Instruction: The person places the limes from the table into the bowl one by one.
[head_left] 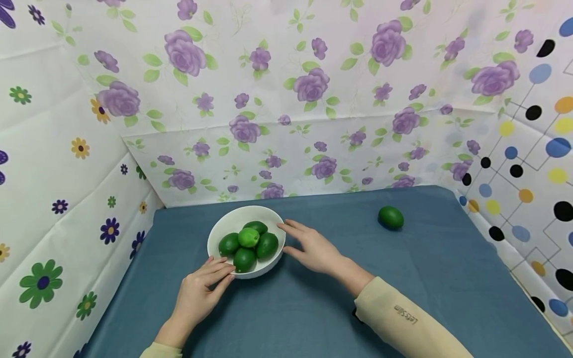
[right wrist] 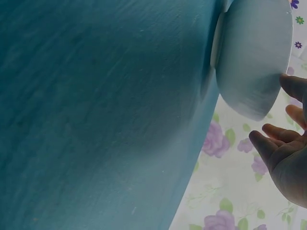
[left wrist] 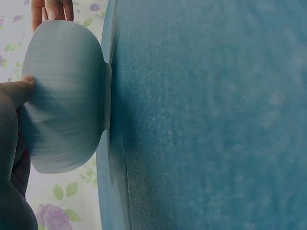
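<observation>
A white bowl (head_left: 255, 273) stands on the blue cloth with several green limes in it; a brighter lime (head_left: 248, 237) lies on top of the darker ones. At the bowl's near left rim, my left hand (head_left: 197, 291) pinches the edge, fingers over the rim and thumb (left wrist: 24, 90) against the outer wall. On the right side, my right hand (head_left: 317, 250) is at the rim with its fingers extended and spread. In the right wrist view its thumb (right wrist: 291, 86) meets the rim, while the other fingers stand apart from the wall.
A single dark green lime (head_left: 391, 218) lies on the blue tablecloth (head_left: 313, 318) at the back right. Flowered sheets (head_left: 286, 99) rise behind and at the left, and a dotted sheet (head_left: 528, 164) stands along the right side.
</observation>
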Motion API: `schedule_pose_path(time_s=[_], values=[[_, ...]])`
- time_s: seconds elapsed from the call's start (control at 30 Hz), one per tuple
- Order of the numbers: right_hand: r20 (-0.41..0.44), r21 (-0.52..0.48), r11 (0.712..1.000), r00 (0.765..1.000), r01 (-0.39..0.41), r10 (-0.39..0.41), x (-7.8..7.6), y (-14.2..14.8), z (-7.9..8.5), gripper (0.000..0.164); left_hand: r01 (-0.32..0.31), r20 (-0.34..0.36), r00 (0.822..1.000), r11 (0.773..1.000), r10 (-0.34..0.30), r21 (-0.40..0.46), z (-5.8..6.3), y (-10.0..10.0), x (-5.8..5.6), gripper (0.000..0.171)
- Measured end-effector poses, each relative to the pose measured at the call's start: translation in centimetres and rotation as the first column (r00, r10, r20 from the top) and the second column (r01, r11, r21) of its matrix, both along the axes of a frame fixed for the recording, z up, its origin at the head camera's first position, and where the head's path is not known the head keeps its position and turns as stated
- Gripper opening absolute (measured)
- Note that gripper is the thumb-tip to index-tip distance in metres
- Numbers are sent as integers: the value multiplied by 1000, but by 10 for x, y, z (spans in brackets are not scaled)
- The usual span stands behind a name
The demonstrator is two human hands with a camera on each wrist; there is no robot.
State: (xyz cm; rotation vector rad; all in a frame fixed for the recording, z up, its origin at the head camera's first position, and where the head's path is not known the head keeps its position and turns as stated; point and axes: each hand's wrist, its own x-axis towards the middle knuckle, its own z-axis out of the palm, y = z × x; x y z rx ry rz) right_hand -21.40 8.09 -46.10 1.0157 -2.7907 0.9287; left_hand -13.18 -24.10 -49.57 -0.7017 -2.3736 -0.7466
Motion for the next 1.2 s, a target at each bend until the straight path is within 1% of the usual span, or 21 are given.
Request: schedule_pose_path(time_s=[0.23, 0.57, 0.67, 0.9, 1.0, 1.2], values=[[1, 39, 999, 1000, -1, 1, -2, 6, -7, 65, 5, 0, 1000, 1000, -5, 3, 0, 0, -1, 23], [25, 87, 996, 999, 21, -23, -6, 22, -15, 67, 1, 7, 1000, 1000, -1, 9, -1, 0, 0, 23], [26, 101, 994, 999, 38, -41, -6, 30, -16, 67, -1, 10, 1000, 1000, 1, 9, -1, 0, 0, 23], [56, 144, 984, 992, 106, -115, -10, 49, -16, 66, 0, 5, 1000, 1000, 0, 13, -1, 0, 0, 23], [73, 155, 981, 989, 114, -126, -9, 56, -18, 65, -1, 6, 1000, 1000, 1, 14, -1, 0, 0, 23], [91, 163, 981, 989, 103, -119, -7, 67, -22, 64, -8, 12, 1000, 1000, 8, 14, -2, -1, 0, 23]])
